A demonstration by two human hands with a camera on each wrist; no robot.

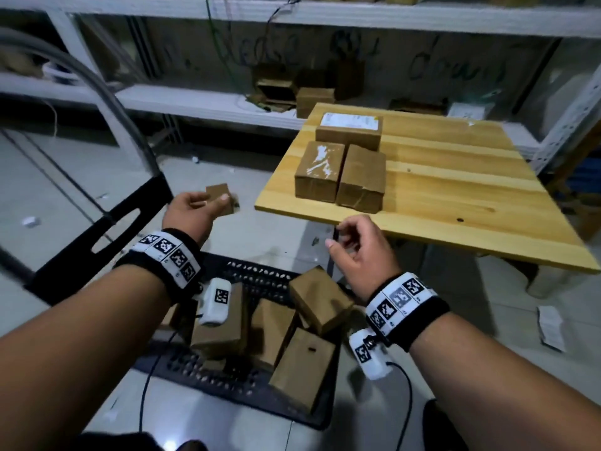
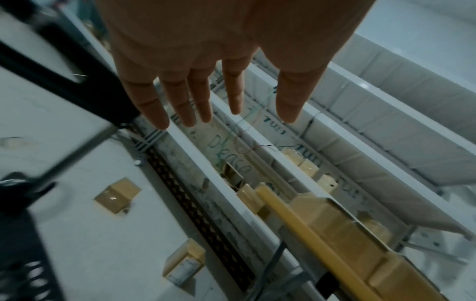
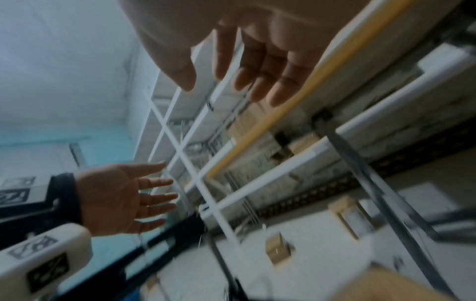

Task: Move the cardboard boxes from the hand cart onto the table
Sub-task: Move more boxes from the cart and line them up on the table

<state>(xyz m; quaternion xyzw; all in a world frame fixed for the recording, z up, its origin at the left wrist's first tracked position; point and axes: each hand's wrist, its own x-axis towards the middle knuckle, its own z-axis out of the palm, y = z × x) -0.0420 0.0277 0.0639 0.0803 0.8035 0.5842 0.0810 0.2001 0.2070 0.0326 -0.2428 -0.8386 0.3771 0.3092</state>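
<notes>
A storeroom with white metal shelving (image 1: 201,102) along the back wall and a pale tiled floor shows from the head view; a low wooden table (image 1: 455,190) stands to the right with three cardboard boxes (image 1: 341,170) already grouped near its left edge. Below, the black hand cart (image 1: 227,379) holds a jumble of more boxes (image 1: 302,327), some tipped on edge. The left hand (image 1: 192,213) and right hand (image 1: 361,252) hang above the cart, empty, fingers loosely bent. One small box (image 1: 221,198) lies on the floor beyond the left hand. From the left wrist, the fingers (image 2: 180,101) point out straight and slightly spread, touching nothing. From the right wrist, the fingers (image 3: 260,67) are relaxed and apart, with the left hand open farther off. The next pickup would go best with both hands lowered onto the topmost tilted box, gripped on opposite sides, then set squarely beside those on the table.
</notes>
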